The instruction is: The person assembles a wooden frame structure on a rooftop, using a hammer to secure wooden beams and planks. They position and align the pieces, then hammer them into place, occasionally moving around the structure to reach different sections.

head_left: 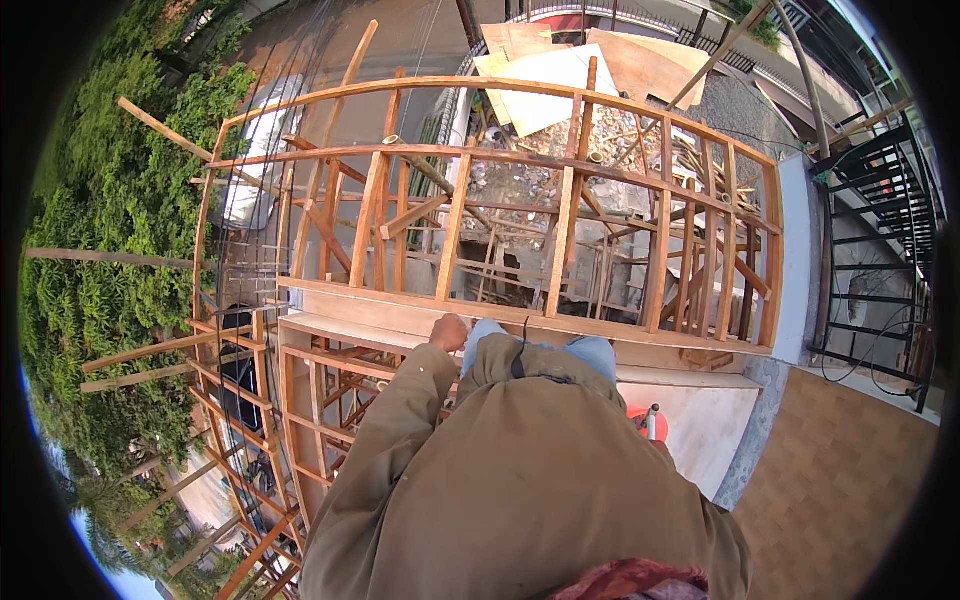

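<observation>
My left hand [450,332] is closed against the pale plywood strip [370,311], beside my left knee in blue jeans. What its fingers hold, if anything, is hidden. Most of my right hand [662,450] is behind my brown jacket; the visible part closes round the lower end of a short grey tool with a dark tip [652,422]. A round orange-red thing [637,415] shows just behind that tool, partly covered by my sleeve. Below them lies a whitish board [712,420].
Ahead stands an open frame of wooden battens [560,230], with gaps down to rubble [540,200] far below. More battens [320,400] stand at left, near dark cables [240,400]. At right are a grey concrete edge [755,430], brown tiles [840,480] and a black metal stair [875,270].
</observation>
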